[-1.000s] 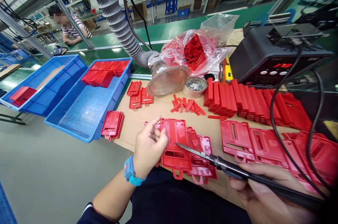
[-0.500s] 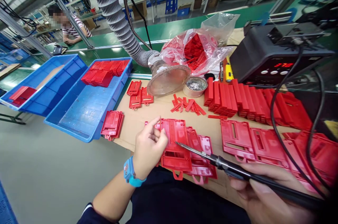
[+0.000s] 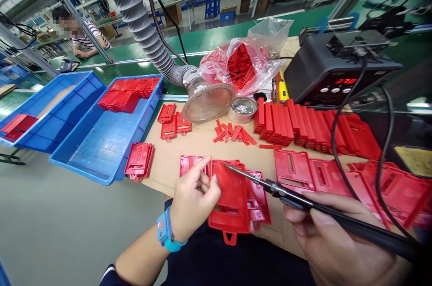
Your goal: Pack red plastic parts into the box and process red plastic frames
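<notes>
My left hand, with a blue watch on the wrist, grips the left edge of a red plastic panel. Its thumb and index finger lie along that edge; the other fingers are curled. This panel has slots and a small loop at its near end. More red panels lie partly hidden beneath and behind it. In my right hand is a black soldering iron, held like a pen. The iron's metal tip points left and is at the panel's upper part; whether it touches cannot be made out.
Blue trays with red parts stand left. A fume hose, a solder tin, a bag of red strips and loose strips lie ahead. Right are stacked red parts and the iron's station. A person sits beyond.
The panel in my left hand has shifted nearer to me, away from those beneath. The iron's tip has gone from the panel's middle to near its far edge. The view has turned slightly.
</notes>
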Motion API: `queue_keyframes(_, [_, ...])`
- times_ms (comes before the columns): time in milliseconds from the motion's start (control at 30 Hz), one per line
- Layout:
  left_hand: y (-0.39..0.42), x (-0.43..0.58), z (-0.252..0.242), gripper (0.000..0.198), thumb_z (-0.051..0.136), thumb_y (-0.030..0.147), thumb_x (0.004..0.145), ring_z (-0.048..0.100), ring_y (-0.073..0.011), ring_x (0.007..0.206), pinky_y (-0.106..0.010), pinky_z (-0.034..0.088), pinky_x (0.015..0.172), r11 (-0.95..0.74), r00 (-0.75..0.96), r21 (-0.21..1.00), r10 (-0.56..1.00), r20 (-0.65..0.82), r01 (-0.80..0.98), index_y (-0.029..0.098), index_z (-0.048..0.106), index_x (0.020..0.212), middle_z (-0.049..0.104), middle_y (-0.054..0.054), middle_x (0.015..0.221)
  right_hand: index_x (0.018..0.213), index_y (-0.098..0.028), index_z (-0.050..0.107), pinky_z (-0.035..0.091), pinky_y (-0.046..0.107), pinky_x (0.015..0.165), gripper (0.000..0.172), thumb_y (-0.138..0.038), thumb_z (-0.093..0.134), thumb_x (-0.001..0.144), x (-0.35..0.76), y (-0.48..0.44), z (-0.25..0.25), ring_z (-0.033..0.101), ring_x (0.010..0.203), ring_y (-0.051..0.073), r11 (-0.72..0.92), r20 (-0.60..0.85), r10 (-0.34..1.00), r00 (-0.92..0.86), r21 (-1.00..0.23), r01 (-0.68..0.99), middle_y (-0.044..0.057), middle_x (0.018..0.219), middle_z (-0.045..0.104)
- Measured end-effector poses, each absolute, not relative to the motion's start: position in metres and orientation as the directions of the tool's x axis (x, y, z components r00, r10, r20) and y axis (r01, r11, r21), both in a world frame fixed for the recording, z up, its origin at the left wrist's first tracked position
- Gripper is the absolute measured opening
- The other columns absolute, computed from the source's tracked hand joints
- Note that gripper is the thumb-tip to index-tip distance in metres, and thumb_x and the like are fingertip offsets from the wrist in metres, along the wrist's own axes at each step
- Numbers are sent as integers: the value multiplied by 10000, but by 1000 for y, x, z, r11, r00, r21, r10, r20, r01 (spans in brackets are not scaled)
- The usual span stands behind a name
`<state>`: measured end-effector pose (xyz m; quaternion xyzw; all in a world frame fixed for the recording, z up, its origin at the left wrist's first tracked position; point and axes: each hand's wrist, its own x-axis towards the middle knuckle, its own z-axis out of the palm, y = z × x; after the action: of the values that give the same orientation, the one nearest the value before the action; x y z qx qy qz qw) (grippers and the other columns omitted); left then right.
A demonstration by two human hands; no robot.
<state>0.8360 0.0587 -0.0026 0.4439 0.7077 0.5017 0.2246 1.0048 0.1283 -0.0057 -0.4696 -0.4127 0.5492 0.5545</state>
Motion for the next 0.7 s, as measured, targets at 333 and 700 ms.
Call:
queue_keyframes(333, [59, 837, -2, 397, 490, 149, 791, 409, -50, 464, -159, 394, 486, 96, -500, 901, 854, 144, 423, 117, 530, 1185, 405, 70, 554, 665, -197, 636, 441, 210, 296, 139, -213, 705, 544, 1004, 129, -7, 550, 353, 155, -20, -32, 998, 48, -971, -236, 16, 468, 607])
queue_keyframes(700, [57, 836, -4, 412, 490, 135, 786, 396, -46, 464, -154, 391, 486, 101, -508, 890, 847, 158, 444, 112, 519, 1196, 388, 75, 557, 662, -210, 628, 491, 255, 337, 129, -208, 677, 542, 1009, 127, -12, 564, 360, 160, -25, -47, 994, 99, -977, -211, 8, 515, 616])
